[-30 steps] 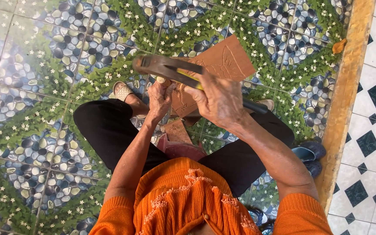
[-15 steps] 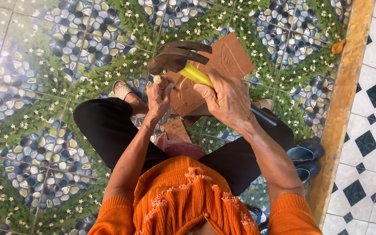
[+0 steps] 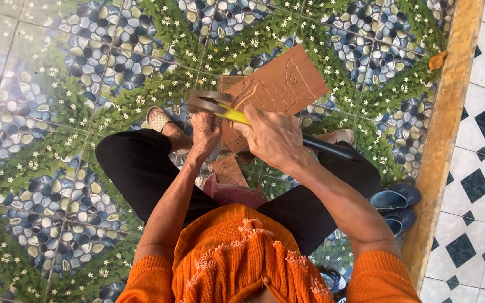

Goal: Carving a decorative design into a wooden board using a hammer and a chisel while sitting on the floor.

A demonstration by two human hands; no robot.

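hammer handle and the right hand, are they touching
Touching. The head view shows the right hand wrapped around the yellow and black handle of the hammer, with handle showing on both sides of the fist.

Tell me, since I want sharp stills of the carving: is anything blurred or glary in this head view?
Head view: hammer head smeared by motion blur; right hand, left hand and brown carved panel fairly sharp; soft daylight, no harsh glare; floor tiles bend slightly toward the edges.

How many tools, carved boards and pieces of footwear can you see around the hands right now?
Hammer, in right hand: 1
Carved brown board, by left hand: 1
Blue sandals: 2
Beige shoes: 2
Total: 6
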